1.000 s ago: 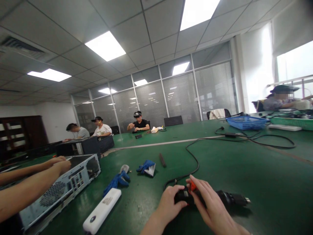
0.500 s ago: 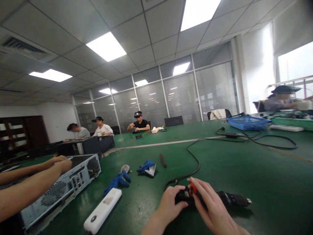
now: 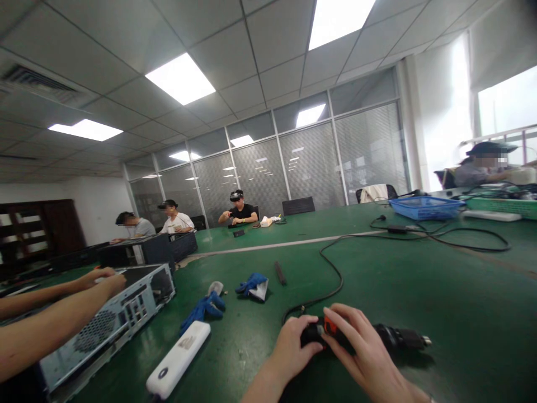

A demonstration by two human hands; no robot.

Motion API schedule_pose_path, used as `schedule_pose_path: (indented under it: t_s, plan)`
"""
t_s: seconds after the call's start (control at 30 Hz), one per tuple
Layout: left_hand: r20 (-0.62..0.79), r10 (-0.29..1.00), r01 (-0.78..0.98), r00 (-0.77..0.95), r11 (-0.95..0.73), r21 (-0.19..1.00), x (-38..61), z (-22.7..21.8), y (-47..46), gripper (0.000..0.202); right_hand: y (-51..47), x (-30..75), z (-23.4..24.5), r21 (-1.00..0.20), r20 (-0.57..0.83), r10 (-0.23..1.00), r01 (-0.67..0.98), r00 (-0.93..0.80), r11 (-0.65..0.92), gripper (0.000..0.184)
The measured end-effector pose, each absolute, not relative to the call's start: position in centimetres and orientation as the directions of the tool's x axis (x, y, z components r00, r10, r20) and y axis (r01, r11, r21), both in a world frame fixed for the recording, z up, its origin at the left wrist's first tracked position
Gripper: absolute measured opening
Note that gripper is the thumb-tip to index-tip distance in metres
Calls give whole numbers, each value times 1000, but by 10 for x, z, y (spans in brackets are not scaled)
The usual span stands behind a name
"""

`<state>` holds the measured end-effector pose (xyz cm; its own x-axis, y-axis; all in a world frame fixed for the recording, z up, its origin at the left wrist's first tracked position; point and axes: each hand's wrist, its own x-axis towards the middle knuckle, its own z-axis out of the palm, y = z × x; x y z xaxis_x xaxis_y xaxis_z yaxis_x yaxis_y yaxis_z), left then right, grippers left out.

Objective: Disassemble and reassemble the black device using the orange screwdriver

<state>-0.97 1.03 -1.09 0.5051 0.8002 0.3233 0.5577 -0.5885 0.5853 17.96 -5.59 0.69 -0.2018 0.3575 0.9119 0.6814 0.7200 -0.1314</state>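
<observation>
A black electric screwdriver (image 3: 398,337) with a metal tip and an orange-red part lies on the green table, tip pointing right. My left hand (image 3: 289,350) is closed round its rear end, thumb and forefinger curved about the black body. My right hand (image 3: 356,347) grips the middle, fingertips on the orange-red part. My fingers hide much of the body. A black cord (image 3: 335,288) runs over the table behind the tool. Farther left lie a white power strip (image 3: 178,358), two blue-and-grey work gloves (image 3: 205,308) and a dark narrow strip (image 3: 279,273).
At left, another person's hands (image 3: 109,277) work on an open metal computer case (image 3: 104,330). A blue basket (image 3: 425,215) and a green basket (image 3: 503,201) stand at the right. Several people sit round the table (image 3: 419,280).
My right fingers have shifted slightly on the orange-red part, and more of it shows between them. Both hands stay on the screwdriver. The camera view has moved a little.
</observation>
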Motion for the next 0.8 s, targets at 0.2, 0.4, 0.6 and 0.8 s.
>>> schedule_pose_path:
  t_s: [0.2,0.4,0.6,0.8]
  plan:
    - [319,803,560,503,-584,588,-10,-9,9,55,-54,180,4,-153,902,378,667,-207,730,51]
    - [340,796,550,500,-595,586,-10,-12,11,56,-53,181,5,-139,908,367,678,-204,721,49]
    - [339,800,551,496,-591,589,-11,-14,13,57,-55,181,4,-158,895,391,670,-213,726,53]
    - [351,791,538,502,-603,589,-10,-13,12,58,-51,183,3,-141,906,369,675,-207,725,50]
